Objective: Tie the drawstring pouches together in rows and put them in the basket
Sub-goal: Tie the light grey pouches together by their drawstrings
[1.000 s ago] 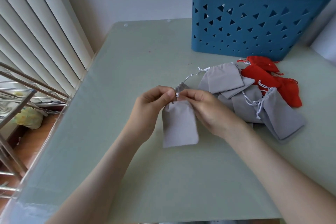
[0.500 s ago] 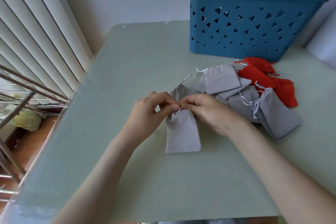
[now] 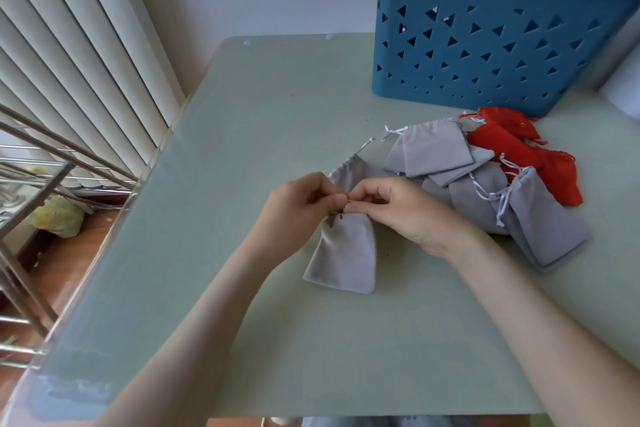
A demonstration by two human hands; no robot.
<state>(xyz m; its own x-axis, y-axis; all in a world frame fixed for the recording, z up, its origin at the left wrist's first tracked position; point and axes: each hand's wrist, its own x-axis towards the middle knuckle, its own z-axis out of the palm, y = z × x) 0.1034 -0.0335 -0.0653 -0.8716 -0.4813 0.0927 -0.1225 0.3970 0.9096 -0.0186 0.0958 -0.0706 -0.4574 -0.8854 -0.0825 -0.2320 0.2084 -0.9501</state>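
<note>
Pouch, grey point(image 3: 343, 253), drawstring type, flat fabric, rectangular, mouth gathered; laid lengthwise near centre of table point(image 3: 242, 149), mouth end away from the person, bottom end toward the near edge. Mouth is covered by both hands, w/ fingertips meeting just above it. Left hand point(image 3: 298, 204) is curled, thumb & forefinger pressed together in a pinch; right hand point(image 3: 398, 208) likewise pinched, thumb against forefinger, touching the left. Cord itself is hidden betw. fingers; a knot is judged to be in work there. A second grey pouch point(image 3: 349, 172) is seen just behind the hands, mouth pointing far-left, thin cord trailing; prob. the partner being tied on, though the join can't be seen. Body of the near pouch is left on the table, presumably so cords stay slack & both hands are free. Remaining stock: pile of grey pouches point(image 3: 485, 191) overlapped to the right, pale cords loose; red pouches point(image 3: 512, 149) behind them. Basket point(image 3: 491, 45), blue, triangular cut-outs, is set at far right, close behind the pile, interior not visible.
</note>
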